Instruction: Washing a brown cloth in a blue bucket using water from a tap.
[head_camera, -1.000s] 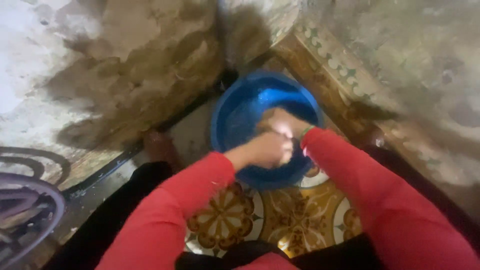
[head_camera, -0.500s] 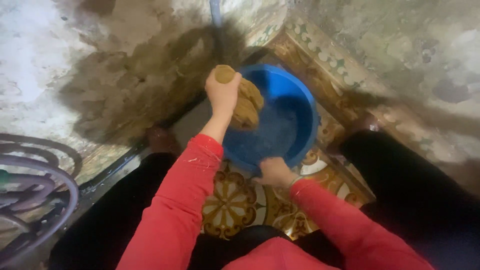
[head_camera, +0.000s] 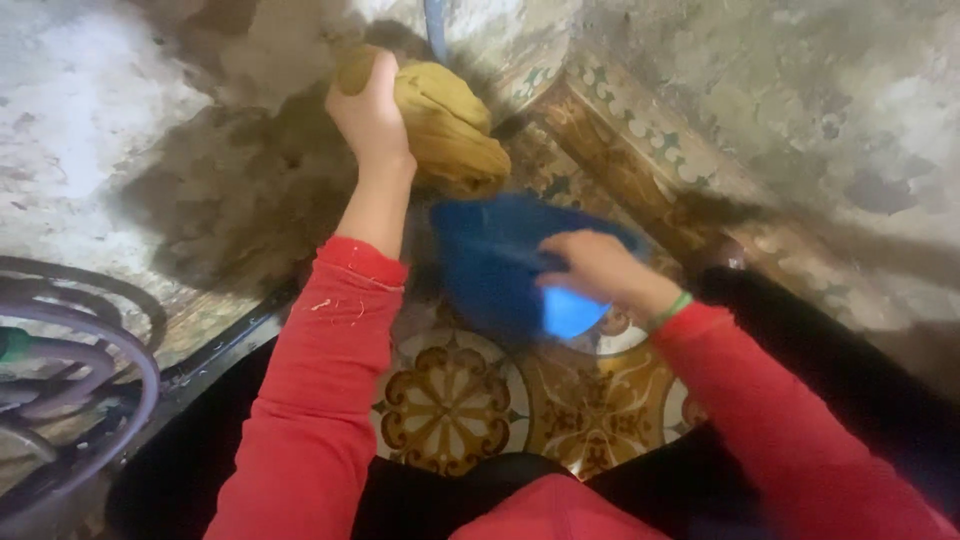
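My left hand (head_camera: 370, 110) is raised high and grips a bunched, wet mustard-yellow cloth (head_camera: 445, 125), which hangs above the basin. My right hand (head_camera: 592, 268) holds the rim of a blue plastic basin (head_camera: 490, 265) and has it tilted up on its side over the patterned floor tiles. Both arms wear red sleeves. The basin's inside is turned away from me, so what it holds is hidden.
A stained, damp plaster wall (head_camera: 200, 150) rises ahead, with a patterned tile border (head_camera: 650, 130) running along its base. A coiled hose (head_camera: 70, 350) lies at the left. Ornate yellow and white floor tiles (head_camera: 460, 400) lie between my dark-trousered knees. A thin pipe (head_camera: 435, 25) runs down the wall.
My left hand lifted the cloth out of the basin and raised it higher. My right hand moved to the basin's rim and tipped the basin up on its side.
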